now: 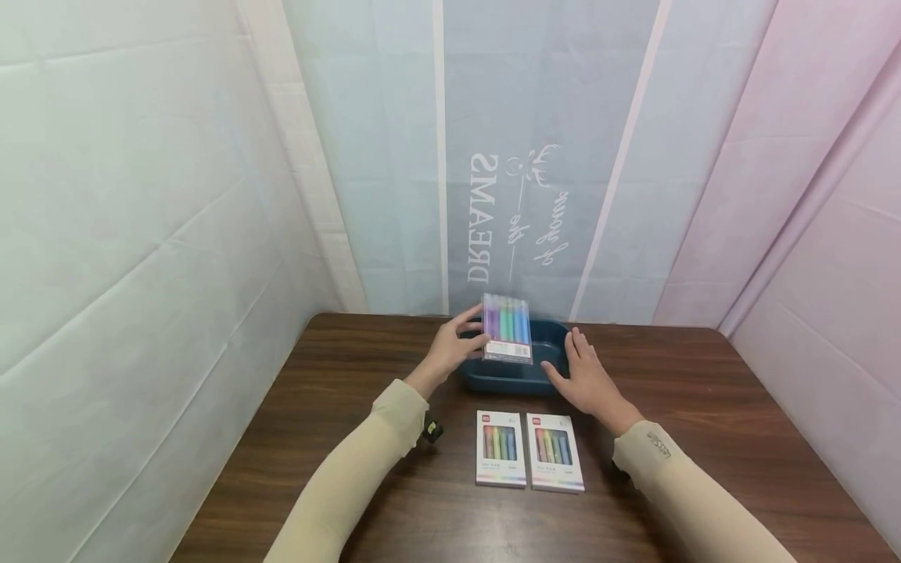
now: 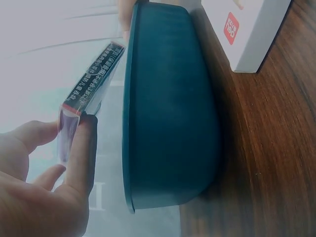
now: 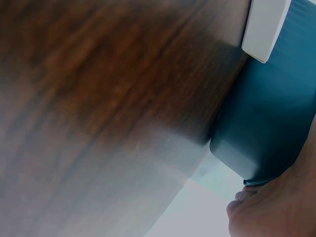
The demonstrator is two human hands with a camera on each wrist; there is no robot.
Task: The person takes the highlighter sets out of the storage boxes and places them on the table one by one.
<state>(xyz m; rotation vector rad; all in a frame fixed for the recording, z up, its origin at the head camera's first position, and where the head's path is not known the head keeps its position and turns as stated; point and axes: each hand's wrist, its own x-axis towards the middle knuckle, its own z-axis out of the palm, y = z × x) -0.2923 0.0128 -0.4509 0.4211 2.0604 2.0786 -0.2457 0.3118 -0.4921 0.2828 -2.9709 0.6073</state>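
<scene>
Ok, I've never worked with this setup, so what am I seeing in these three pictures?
No machine here: a person works with two bare hands. The big picture comes from a camera on their head; the other two from cameras on each wrist. The left hand pinches a clear pack of coloured pens above a dark blue tray; the left wrist view shows that pack edge-on beside the tray's wall. The right hand rests, fingers straight, against the tray's side. Two more white pen packs lie flat, side by side, on the brown wooden table.
</scene>
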